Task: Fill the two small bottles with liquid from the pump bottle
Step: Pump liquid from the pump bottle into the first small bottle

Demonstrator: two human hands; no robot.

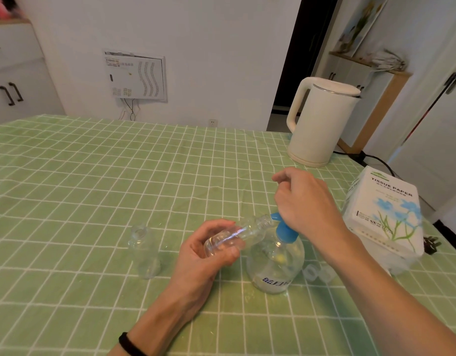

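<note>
Fingers (233,251) of left hand (203,255): curled round tilted small bottle (247,231), its mouth at the blue nozzle.
Standing small bottle (144,250): upright, uncapped, left of those fingers, apart.
Pump bottle (275,268): clear, just right of left fingertips.
Fingers (283,179) of right hand (306,204): curled above pump head; grip hidden beneath palm, cannot tell.
Tissue paper pack (386,214): right of right hand.
Electric kettle (322,124): beyond right fingers.
</note>
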